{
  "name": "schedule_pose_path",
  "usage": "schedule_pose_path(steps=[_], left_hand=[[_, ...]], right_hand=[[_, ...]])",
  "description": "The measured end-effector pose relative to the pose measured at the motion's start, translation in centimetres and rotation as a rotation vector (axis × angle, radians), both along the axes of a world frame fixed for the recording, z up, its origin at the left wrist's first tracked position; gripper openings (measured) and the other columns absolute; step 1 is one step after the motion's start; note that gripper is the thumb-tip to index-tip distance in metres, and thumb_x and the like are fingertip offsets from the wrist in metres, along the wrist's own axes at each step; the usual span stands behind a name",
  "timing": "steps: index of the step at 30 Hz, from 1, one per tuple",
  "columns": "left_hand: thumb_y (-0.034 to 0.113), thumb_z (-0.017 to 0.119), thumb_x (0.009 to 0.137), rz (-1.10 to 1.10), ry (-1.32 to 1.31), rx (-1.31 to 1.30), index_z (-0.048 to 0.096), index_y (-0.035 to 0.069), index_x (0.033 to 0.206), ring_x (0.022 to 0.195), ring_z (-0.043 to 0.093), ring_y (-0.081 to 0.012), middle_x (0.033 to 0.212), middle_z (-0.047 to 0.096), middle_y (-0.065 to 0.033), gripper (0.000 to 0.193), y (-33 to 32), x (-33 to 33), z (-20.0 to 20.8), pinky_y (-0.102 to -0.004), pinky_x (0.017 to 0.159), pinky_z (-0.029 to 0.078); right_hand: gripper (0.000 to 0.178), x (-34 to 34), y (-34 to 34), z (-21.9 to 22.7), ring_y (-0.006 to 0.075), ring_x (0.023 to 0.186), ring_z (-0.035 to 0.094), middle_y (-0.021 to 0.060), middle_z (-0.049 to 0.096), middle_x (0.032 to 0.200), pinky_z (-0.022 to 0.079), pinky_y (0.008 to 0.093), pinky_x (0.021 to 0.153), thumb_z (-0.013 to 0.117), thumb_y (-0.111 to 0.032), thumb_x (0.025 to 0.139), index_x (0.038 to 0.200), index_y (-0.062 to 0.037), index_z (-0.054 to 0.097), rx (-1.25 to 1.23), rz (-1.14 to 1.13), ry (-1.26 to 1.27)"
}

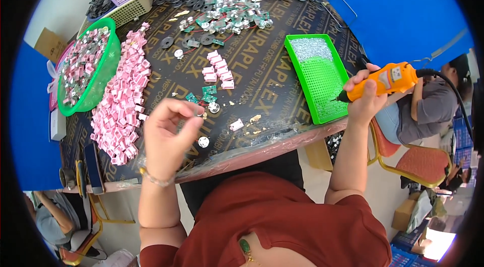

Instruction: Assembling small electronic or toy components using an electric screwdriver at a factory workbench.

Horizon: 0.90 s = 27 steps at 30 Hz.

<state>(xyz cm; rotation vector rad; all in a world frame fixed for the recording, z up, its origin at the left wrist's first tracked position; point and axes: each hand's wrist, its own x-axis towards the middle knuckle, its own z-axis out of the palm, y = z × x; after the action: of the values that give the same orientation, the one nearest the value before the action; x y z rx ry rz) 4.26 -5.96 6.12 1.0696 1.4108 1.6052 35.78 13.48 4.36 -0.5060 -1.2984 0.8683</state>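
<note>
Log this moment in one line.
Left hand: curled near green circuit boards, grip unclear | Right hand: holding orange corded screwdriver, pointed over green plastic tray | Pink plastic pieces: heaped left

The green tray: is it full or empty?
The green tray is partly filled: silvery pieces cover its far end; the rest shows green.

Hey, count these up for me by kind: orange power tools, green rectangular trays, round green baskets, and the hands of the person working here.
Orange power tool: 1
Green rectangular tray: 1
Round green basket: 1
Left hand and right hand: 2
Total: 5
</note>
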Motion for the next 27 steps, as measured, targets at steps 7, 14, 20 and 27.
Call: schedule_pose_path(steps=[7,14,20,27], left_hand=[[0.003,0.075,0.072,0.0,0.815,0.047,0.061,0.003,0.091,0.08,0.065,-0.0264,0.098,0.066,-0.0118,0.024,1.1,4.1,-2.9,-0.0327,0.071,0.053],[0.009,0.075,0.069,0.056,0.944,-0.013,0.062,0.005,0.091,0.085,0.059,-0.0295,0.094,0.062,-0.0103,0.026,1.5,4.7,-5.5,-0.039,0.077,0.047],[0.014,0.075,0.066,0.1,1.127,-0.057,0.064,0.01,0.087,0.085,0.055,-0.0229,0.085,0.061,-0.0022,0.024,1.5,5.2,-5.6,-0.0375,0.081,0.037],[0.015,0.077,0.066,0.149,1.12,-0.046,0.066,0.012,0.086,0.086,0.057,-0.0206,0.082,0.063,0.0001,0.024,1.7,5.1,-6.0,-0.0376,0.081,0.035]], right_hand=[[0.043,0.1,0.2,-0.8,0.013,0.058,0.055,0.0058,0.056,0.075,0.047,0.0243,0.055,0.068,-0.028,0.087,0.112,0.0024,0.05,-0.015,0.025,0.004],[0.049,0.1,0.2,-0.8,0.0137,0.058,0.055,0.0063,0.056,0.075,0.046,0.0246,0.054,0.068,-0.033,0.086,0.113,0.0027,0.048,-0.012,0.002,-0.035],[0.06,-0.1,-0.6,0.7,0.0161,0.058,0.053,0.0083,0.053,0.076,0.046,0.0272,0.054,0.069,-0.044,0.083,0.114,0.0019,0.046,0.035,-0.06,-0.005],[0.067,-5.2,-4.7,3.0,0.0161,0.055,0.053,0.0072,0.053,0.077,0.048,0.0294,0.05,0.063,-0.058,0.081,0.119,-0.0056,0.046,0.061,0.193,0.065]])
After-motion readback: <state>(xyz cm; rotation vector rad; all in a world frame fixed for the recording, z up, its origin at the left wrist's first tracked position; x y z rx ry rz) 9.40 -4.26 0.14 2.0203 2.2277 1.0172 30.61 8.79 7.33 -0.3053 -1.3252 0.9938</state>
